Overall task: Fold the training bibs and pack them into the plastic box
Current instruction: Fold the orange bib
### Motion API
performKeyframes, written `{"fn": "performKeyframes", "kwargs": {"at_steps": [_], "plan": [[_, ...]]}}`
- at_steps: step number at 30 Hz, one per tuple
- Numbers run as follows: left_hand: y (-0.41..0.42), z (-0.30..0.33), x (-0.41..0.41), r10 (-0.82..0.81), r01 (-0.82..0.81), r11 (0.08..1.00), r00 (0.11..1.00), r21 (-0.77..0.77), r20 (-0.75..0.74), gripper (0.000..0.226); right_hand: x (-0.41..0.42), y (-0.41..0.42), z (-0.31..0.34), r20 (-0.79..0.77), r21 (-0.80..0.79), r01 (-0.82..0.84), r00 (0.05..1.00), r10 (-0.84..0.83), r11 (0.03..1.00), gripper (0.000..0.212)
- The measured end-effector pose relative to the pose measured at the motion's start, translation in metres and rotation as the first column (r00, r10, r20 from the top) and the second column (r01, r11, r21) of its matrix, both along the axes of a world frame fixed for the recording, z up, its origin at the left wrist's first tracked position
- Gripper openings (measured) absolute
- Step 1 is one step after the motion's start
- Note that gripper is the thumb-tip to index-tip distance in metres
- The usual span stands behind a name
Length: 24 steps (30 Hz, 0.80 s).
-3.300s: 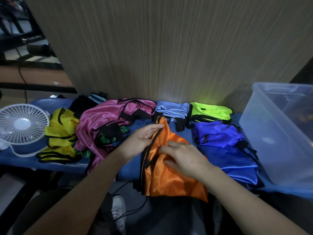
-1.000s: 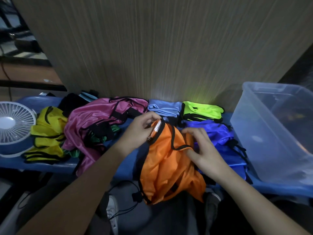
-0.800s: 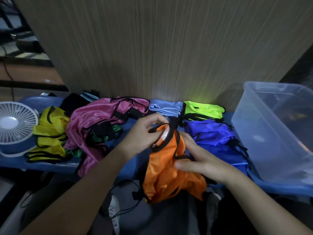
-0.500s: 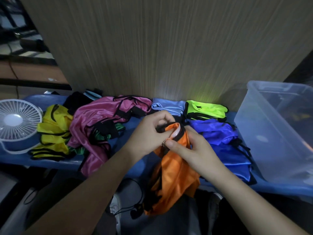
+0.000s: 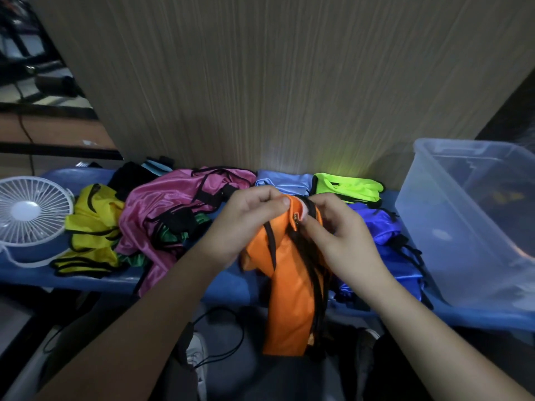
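An orange bib [image 5: 292,285] with black trim hangs bunched over the front edge of the blue bench [image 5: 86,280]. My left hand [image 5: 246,224] and my right hand [image 5: 338,235] both pinch its top end together above the bench. A clear plastic box [image 5: 463,227] stands at the right end of the bench. On the bench lie a crumpled pink bib [image 5: 170,206], a yellow bib [image 5: 92,227], a light blue folded bib [image 5: 283,180], a neon green folded bib [image 5: 347,188] and a dark blue bib [image 5: 388,235] under my right wrist.
A small white fan [image 5: 31,218] sits at the left end of the bench. A wood-grain wall panel [image 5: 275,82] rises directly behind the bench. A black cable [image 5: 220,337] and a white shoe [image 5: 197,357] are on the floor below.
The orange bib was lying spread on the bench. Both hands gathered its upper edge together and raised it, so it now hangs narrow and long over the front edge.
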<state>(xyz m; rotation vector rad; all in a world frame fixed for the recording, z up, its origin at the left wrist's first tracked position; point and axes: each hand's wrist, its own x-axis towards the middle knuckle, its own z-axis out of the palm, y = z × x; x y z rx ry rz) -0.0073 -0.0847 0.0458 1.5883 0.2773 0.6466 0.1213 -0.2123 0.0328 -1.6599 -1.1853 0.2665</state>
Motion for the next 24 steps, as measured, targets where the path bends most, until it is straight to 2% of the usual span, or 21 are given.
{"fn": "performKeyframes", "kwargs": {"at_steps": [2, 3, 5, 6, 8, 10, 12, 14, 16, 19, 22, 24], "plan": [[-0.002, 0.007, -0.004, -0.095, 0.092, 0.987, 0.995, -0.131, -0.015, 0.017, -0.004, -0.002, 0.006, -0.252, 0.039, -0.149, 0.955, 0.154, 0.988, 0.017], [-0.002, 0.010, -0.007, -0.143, 0.134, 0.972, 0.989, -0.194, -0.031, 0.015, -0.005, -0.004, 0.010, -0.399, 0.065, -0.194, 0.894, 0.204, 0.979, 0.020], [0.002, 0.013, -0.012, -0.227, 0.198, 0.932, 0.972, -0.303, -0.061, 0.020, -0.006, -0.009, 0.016, -0.651, 0.092, -0.274, 0.711, 0.266, 0.957, 0.020], [0.004, 0.014, -0.015, -0.259, 0.222, 0.916, 0.963, -0.335, -0.072, 0.024, -0.006, -0.011, 0.017, -0.713, 0.079, -0.307, 0.648, 0.269, 0.948, 0.021], [0.006, 0.012, -0.018, -0.311, 0.262, 0.894, 0.947, -0.362, -0.081, 0.021, -0.006, -0.014, 0.019, -0.736, 0.033, -0.340, 0.628, 0.253, 0.940, 0.026], [0.007, 0.009, -0.017, -0.322, 0.271, 0.899, 0.941, -0.344, -0.102, 0.011, -0.005, -0.012, 0.016, -0.656, -0.006, -0.332, 0.713, 0.247, 0.943, 0.019], [0.010, 0.005, -0.015, -0.269, 0.219, 0.937, 0.949, -0.273, -0.163, 0.011, -0.001, -0.007, 0.007, -0.467, -0.044, -0.246, 0.862, 0.198, 0.968, 0.014], [0.013, 0.000, -0.012, -0.170, 0.130, 0.974, 0.960, -0.188, -0.221, 0.017, 0.004, -0.003, -0.002, -0.283, -0.057, -0.142, 0.952, 0.120, 0.988, 0.018], [0.013, -0.004, -0.009, -0.092, 0.055, 0.985, 0.969, -0.161, -0.228, 0.017, 0.006, -0.003, -0.006, -0.214, -0.035, -0.089, 0.974, 0.079, 0.995, 0.024], [0.010, -0.010, -0.005, -0.048, 0.015, 0.986, 0.979, -0.165, -0.198, 0.016, 0.004, -0.005, -0.007, -0.163, 0.006, -0.109, 0.981, 0.109, 0.994, 0.031], [0.008, -0.014, -0.001, -0.088, 0.056, 0.984, 0.978, -0.171, -0.187, 0.014, -0.001, -0.004, -0.015, 0.060, -0.055, -0.046, 0.997, 0.050, 0.997, 0.041], [0.008, -0.017, 0.001, -0.117, 0.083, 0.981, 0.975, -0.177, -0.187, 0.011, -0.001, -0.001, -0.019, 0.167, -0.061, 0.049, 0.985, -0.038, 0.997, 0.035]]}}
